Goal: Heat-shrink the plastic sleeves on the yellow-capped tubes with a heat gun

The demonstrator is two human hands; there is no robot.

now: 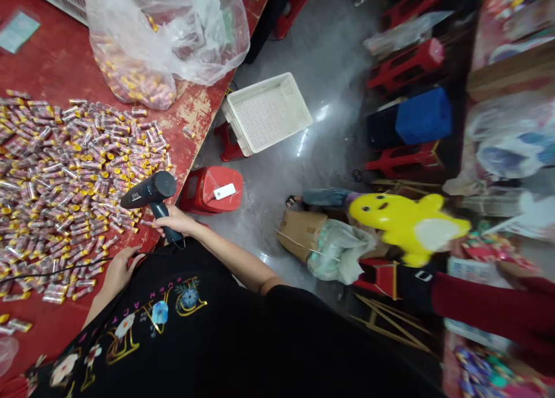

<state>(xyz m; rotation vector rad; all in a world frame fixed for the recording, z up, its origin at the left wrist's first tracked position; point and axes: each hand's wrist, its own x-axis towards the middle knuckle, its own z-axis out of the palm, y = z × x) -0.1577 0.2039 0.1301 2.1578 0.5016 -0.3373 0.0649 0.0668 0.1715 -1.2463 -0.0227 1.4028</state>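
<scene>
Red table (56, 68): hair dryer (145, 191), handle (173, 235) gripped by right hand (178, 220) to face tubes (78, 195); left hand (116, 272) (fingers obscured), grip unclear.

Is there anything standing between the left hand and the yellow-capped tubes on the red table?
Nothing solid is visible between the left hand and the nearest yellow-capped tubes. Only a thin black cord runs from by that hand across the tubes. The dryer is off to the side.
</scene>
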